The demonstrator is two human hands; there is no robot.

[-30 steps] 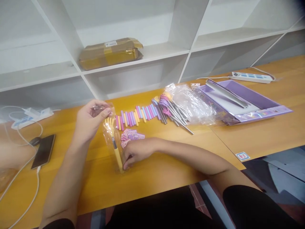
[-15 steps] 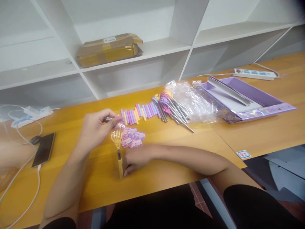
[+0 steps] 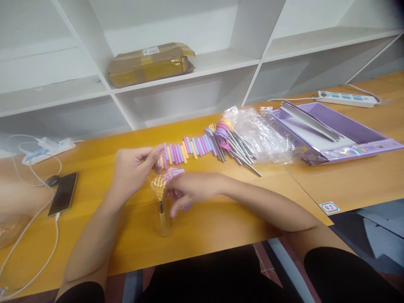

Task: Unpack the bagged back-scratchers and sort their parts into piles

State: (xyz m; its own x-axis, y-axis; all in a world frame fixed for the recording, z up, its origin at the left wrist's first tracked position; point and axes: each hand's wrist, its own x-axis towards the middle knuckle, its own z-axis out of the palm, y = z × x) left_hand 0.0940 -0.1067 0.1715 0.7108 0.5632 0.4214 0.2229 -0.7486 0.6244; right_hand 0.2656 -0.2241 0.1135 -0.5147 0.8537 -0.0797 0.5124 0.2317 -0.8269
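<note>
My left hand (image 3: 134, 168) pinches the top end of a clear plastic bag (image 3: 166, 229) above the tabletop. Inside that bag hangs a yellow hand-shaped back scratcher (image 3: 158, 186), hand end up, its yellow handle lowest. Close beside it on the right, my right hand (image 3: 197, 187) reaches over a small pile of pink printed cards (image 3: 173, 171) and hides most of them. Its thumb is apart from the fingers, and I see nothing held in it. Behind my hands lies a row of pink, purple, blue and yellow handle tubes (image 3: 189, 147).
Several back scratchers with metal rods (image 3: 235, 143) lie beside a heap of clear bags (image 3: 268, 134). Farther right is a purple open box (image 3: 360, 158). A phone (image 3: 64, 193) with cables lies left, and power strips (image 3: 347, 98) sit along the back.
My right hand has moved up from beside the yellow handle to the cards, its thumb spreading. My left hand still holds the bag. The view has shifted slightly.
</note>
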